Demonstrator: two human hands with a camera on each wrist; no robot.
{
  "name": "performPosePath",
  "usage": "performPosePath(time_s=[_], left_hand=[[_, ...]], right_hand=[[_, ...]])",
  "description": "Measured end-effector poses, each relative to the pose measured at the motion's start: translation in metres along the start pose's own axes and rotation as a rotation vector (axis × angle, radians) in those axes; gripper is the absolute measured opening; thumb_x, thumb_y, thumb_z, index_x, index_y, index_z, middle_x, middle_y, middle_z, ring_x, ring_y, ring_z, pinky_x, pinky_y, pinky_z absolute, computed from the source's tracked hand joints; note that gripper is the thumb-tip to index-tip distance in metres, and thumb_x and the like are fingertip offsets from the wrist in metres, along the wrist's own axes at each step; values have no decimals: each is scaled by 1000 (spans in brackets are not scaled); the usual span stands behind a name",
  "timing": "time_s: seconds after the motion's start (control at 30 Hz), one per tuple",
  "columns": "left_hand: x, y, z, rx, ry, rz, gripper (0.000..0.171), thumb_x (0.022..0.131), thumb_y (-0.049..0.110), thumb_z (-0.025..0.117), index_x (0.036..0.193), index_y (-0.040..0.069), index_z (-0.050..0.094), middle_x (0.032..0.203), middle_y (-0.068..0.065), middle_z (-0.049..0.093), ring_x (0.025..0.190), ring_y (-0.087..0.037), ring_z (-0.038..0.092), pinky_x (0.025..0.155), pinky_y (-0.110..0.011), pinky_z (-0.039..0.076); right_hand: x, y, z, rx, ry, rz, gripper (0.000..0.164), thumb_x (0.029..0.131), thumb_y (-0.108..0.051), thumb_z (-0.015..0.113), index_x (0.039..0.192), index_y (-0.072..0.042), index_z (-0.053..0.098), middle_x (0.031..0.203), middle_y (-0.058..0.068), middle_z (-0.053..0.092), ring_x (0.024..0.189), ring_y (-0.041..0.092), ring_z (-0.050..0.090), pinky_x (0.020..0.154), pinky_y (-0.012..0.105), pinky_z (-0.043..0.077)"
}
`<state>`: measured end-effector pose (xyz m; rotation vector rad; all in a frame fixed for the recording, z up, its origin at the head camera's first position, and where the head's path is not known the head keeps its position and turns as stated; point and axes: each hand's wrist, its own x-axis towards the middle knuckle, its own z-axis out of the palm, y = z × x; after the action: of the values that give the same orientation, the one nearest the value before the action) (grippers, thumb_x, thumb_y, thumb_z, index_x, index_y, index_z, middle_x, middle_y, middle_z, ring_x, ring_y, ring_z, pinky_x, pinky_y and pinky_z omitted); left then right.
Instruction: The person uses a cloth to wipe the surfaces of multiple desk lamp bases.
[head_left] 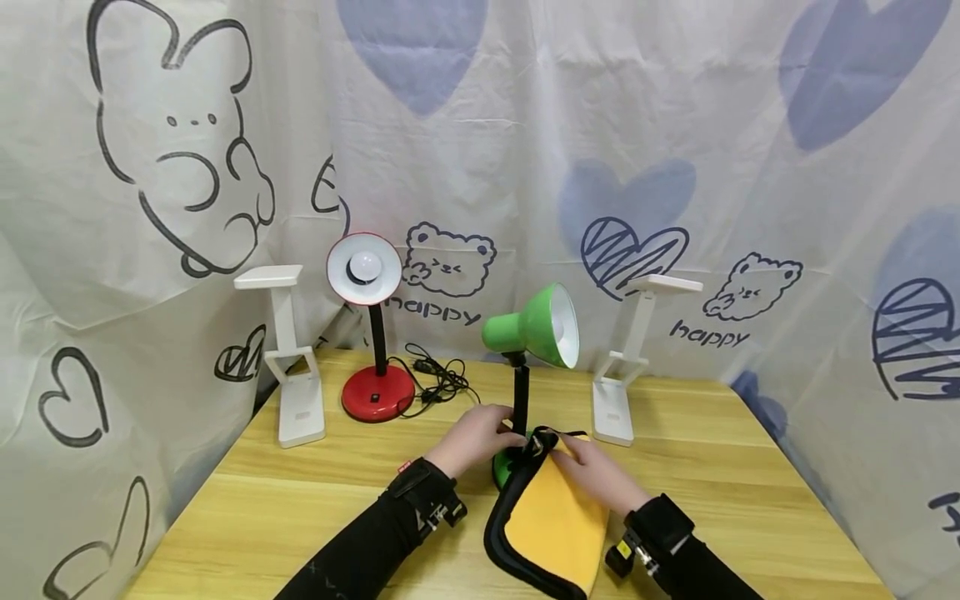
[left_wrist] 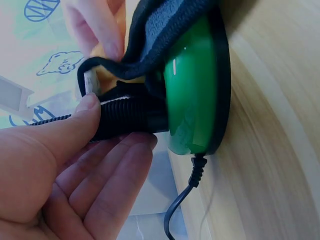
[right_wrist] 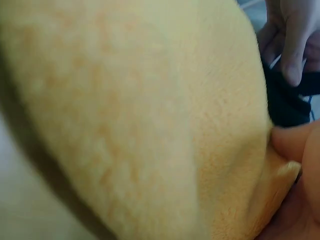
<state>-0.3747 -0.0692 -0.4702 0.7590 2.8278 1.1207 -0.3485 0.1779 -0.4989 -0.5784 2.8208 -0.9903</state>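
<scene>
A green desk lamp (head_left: 528,333) stands upright on the wooden table, its white-lined shade turned to the right. My left hand (head_left: 476,437) holds its ribbed black neck (left_wrist: 122,117) low down, thumb on one side and fingers round the other, just above the glossy green base (left_wrist: 192,90). My right hand (head_left: 596,475) pinches a yellow cloth (head_left: 558,517) with a black border near its upper edge. The cloth's grey underside (left_wrist: 162,30) lies against the lamp base, hiding part of it. In the right wrist view the fuzzy yellow side fills most of the picture.
Behind on the left stands a red desk lamp (head_left: 377,392) with a coiled black cord (head_left: 442,383) beside it. White folding lamps stand at far left (head_left: 302,408) and back right (head_left: 612,412). A printed curtain (head_left: 525,125) hangs behind the table (head_left: 712,483).
</scene>
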Motion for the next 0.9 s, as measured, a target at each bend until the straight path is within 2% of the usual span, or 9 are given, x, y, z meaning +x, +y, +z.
performPosePath(time_s=[0.07,0.13,0.2,0.27,0.37,0.47,0.67,0.77,0.9], left_hand=[[0,0,0,0,0,7,18,90,33,69,102,20,69,94,6,71,80,-3,66,69,-23,51],[1,0,0,1,0,7,18,90,33,69,103,20,69,94,5,71,80,-3,66,69,-23,52],[1,-1,1,1,2,10,19,90,32,70,104,20,69,96,4,71,81,-4,66,69,-23,52],[1,-2,2,-1,2,7,19,90,32,70,105,20,69,98,3,71,81,-4,67,69,-23,52],[2,-3,3,-5,2,9,20,90,32,69,106,20,68,100,1,71,82,-4,67,70,-22,52],[1,-3,3,-15,-3,10,20,90,33,69,106,20,68,101,1,71,82,-3,67,70,-23,52],[0,-1,2,-28,-6,10,20,90,31,69,107,19,69,102,1,71,83,-4,67,71,-23,53],[1,-1,2,-23,2,9,21,90,32,69,107,20,69,102,0,71,83,-4,67,72,-23,53],[1,-3,3,-15,6,8,22,90,32,69,108,20,69,103,0,71,84,-4,67,71,-23,53]], right_hand=[[-10,-3,-1,-14,6,42,56,101,-48,42,145,-13,43,78,-1,61,58,10,51,64,29,41],[-20,-8,0,-18,6,81,49,101,-48,43,134,-15,54,60,-5,43,46,9,35,54,27,34],[-31,-13,1,-28,27,94,37,101,-46,45,116,-16,62,57,-5,37,45,8,31,51,25,31],[-42,-19,3,-34,43,105,31,101,-44,47,110,-19,62,57,-6,35,46,7,30,51,24,30],[-58,-28,8,-31,48,127,40,100,-44,48,127,-17,60,55,-7,34,44,7,28,49,23,28],[-70,-36,15,-26,32,128,54,100,-44,47,144,-12,46,52,-8,38,43,6,28,47,22,28],[-78,-41,21,35,14,118,59,101,-44,46,148,-8,39,51,-8,38,40,6,28,45,24,29],[-72,-37,17,87,26,134,55,101,-45,45,147,-13,42,53,-6,35,42,6,26,46,23,30],[-57,-30,11,102,51,116,53,101,-45,46,145,-16,44,61,4,47,48,10,33,51,25,33]])
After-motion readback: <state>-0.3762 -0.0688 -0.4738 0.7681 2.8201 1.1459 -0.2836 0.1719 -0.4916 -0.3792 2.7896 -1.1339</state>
